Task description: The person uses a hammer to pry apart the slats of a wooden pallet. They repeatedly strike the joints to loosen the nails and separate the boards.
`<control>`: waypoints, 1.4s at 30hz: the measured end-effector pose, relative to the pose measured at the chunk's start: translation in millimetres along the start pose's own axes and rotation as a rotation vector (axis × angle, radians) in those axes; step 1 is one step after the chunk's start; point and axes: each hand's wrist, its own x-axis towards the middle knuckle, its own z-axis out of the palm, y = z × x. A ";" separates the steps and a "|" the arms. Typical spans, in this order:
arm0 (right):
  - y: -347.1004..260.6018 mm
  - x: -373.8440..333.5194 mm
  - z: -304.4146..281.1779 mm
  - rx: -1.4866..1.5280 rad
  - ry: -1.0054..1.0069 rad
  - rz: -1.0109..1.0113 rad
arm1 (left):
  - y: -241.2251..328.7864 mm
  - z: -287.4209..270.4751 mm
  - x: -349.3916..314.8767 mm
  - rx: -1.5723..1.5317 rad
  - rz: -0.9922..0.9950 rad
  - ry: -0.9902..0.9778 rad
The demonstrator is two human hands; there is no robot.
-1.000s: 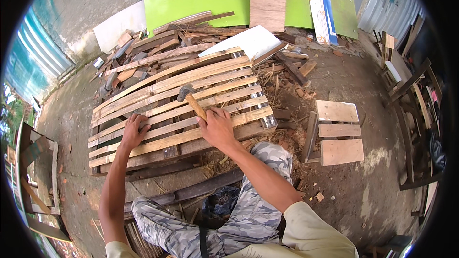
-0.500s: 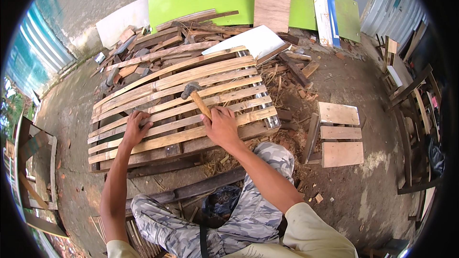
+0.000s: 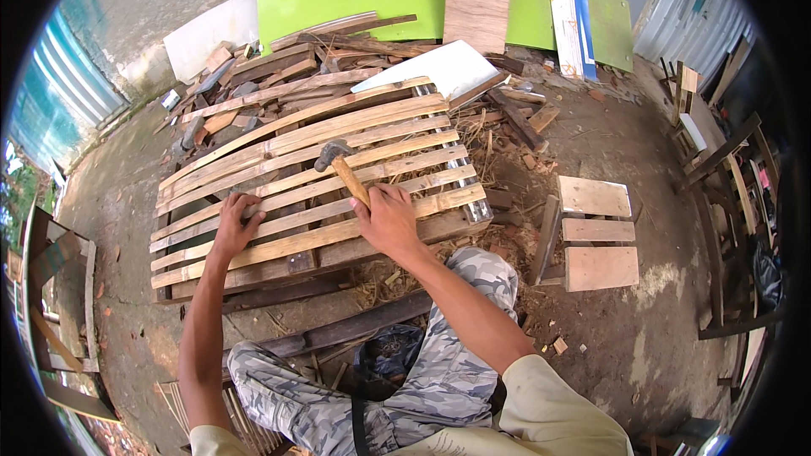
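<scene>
A hammer [image 3: 350, 181] with a wooden handle and a dark metal head is in my right hand [image 3: 391, 221]. My fingers wrap round the handle, and its head lies over the middle of a slatted frame. Bamboo slats [image 3: 346, 133] run lengthwise across this frame, with gaps between them. On its left part, my left hand [image 3: 237, 225] is closed, with fingers curled over one of the slats near the front. The ends of those fingers are partly hidden. Beneath the slats, a dark wooden beam [image 3: 253, 274] forms the front edge.
Behind the frame lies a heap of scrap wood [image 3: 287, 67] with a white sheet [image 3: 435, 72] on it. A small wooden stool [image 3: 598, 230] stands at right. Green panels [image 3: 355, 0] lean on the back wall. A black plastic bag [image 3: 389, 353] sits between my legs.
The view has shifted slightly, so the scene sits a little further left. Both hands and the hammer keep nearly the same place on the slats.
</scene>
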 end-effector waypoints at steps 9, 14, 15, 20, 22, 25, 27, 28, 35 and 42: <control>0.8 0.1 -4.6 -0.001 -0.026 0.011 | 3.3 -1.8 1.6 -0.043 -0.024 -0.003; 0.5 0.1 -4.4 0.002 -0.064 0.038 | -0.7 0.9 -0.4 -0.049 -0.005 0.017; 0.7 0.4 -5.0 0.008 -0.071 0.039 | 0.1 0.7 -0.6 -0.049 -0.010 0.020; 2.1 1.4 -6.1 -0.013 -0.102 0.044 | 3.9 -0.7 1.6 -0.061 -0.037 0.032; 1.5 2.4 -6.6 -0.021 -0.107 0.057 | 3.3 0.0 0.2 -0.033 -0.047 0.051; -1.0 2.9 -7.0 -0.018 -0.123 0.075 | 8.0 2.2 -4.5 0.020 -0.064 0.175; -3.2 4.0 -7.5 -0.027 -0.114 0.069 | 13.9 7.2 -9.6 0.036 -0.064 0.408; -4.3 3.2 -10.1 -0.033 -0.135 0.085 | 23.7 12.0 -13.7 -0.040 -0.098 0.527; 3.9 -4.2 -3.0 -0.066 -0.131 0.033 | 126.0 91.4 -109.6 -0.058 0.218 0.607; 11.4 -14.4 -10.7 -0.104 -0.098 0.005 | 151.8 228.9 -211.1 -0.433 -0.125 -0.638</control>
